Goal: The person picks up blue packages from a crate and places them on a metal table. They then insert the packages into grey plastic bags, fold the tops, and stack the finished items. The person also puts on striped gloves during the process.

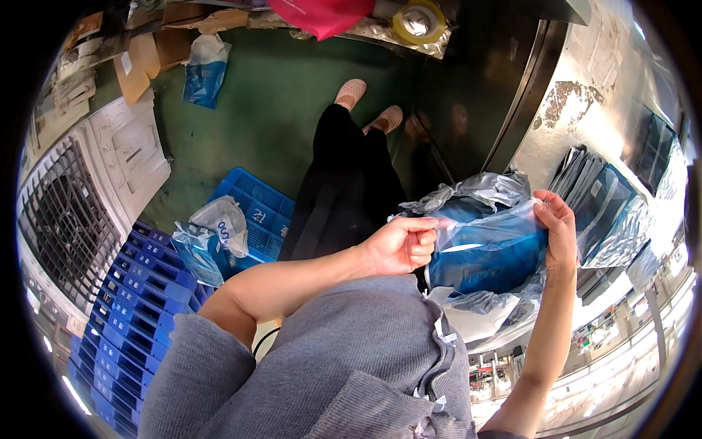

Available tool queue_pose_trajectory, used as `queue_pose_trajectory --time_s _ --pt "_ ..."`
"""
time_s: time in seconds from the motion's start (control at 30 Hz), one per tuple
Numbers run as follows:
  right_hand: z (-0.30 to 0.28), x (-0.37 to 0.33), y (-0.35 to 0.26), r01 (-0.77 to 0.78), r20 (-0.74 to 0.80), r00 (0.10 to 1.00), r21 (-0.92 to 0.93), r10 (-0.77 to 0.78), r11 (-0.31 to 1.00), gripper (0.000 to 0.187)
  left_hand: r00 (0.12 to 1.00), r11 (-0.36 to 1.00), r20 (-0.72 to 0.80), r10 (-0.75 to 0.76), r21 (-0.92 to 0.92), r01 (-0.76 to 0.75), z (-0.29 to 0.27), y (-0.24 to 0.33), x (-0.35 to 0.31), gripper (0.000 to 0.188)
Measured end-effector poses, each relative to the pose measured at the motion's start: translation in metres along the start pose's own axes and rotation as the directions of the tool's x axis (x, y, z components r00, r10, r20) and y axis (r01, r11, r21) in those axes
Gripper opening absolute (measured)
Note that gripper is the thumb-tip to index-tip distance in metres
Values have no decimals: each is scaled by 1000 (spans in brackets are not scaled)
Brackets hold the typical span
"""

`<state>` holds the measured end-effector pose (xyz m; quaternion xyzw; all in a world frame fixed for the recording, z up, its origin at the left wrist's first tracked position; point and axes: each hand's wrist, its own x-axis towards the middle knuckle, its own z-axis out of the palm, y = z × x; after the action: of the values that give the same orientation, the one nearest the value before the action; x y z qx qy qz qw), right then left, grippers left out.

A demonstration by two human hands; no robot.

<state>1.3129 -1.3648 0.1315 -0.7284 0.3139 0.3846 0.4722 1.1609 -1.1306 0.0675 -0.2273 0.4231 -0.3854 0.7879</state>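
Observation:
A clear plastic bag (493,228) with a flat blue item in it is stretched between my two hands at waist height. My left hand (404,245) is closed, thumb and forefinger pinching the bag's upper left corner. At the bag's right edge, my right hand (559,228) grips the film between thumb and fingers. Crumpled grey plastic (482,188) bunches up just beyond the bag. Whether the blue item is one piece or a stack, I cannot tell.
Packed blue-and-grey bags (610,208) lie on the worn metal table (581,102) to the right. Stacked blue crates (139,307) and a large fan unit (73,219) stand left. A blue basket (267,219) holds bagged items. A yellow tape roll (419,23) rests at the far edge.

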Motion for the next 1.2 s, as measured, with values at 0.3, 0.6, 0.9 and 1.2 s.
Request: queue_pose_trajectory --time_s 0.3,0.6,0.9,1.2 --pt "1 -3 3 78 -13 997 -13 -78 997 19 988 942 -147 55 335 -3 1 7 -3 17" --pt "22 -19 43 329 -263 630 -762 -731 557 24 588 -902 730 348 433 -4 41 2 -2 20" --pt "64 -123 127 -69 -434 615 -861 -658 503 56 841 -975 540 9 193 -114 41 24 9 15" --pt "55 -192 395 -305 -966 -27 253 258 918 54 992 -787 39 -120 605 -120 86 5 61 94"
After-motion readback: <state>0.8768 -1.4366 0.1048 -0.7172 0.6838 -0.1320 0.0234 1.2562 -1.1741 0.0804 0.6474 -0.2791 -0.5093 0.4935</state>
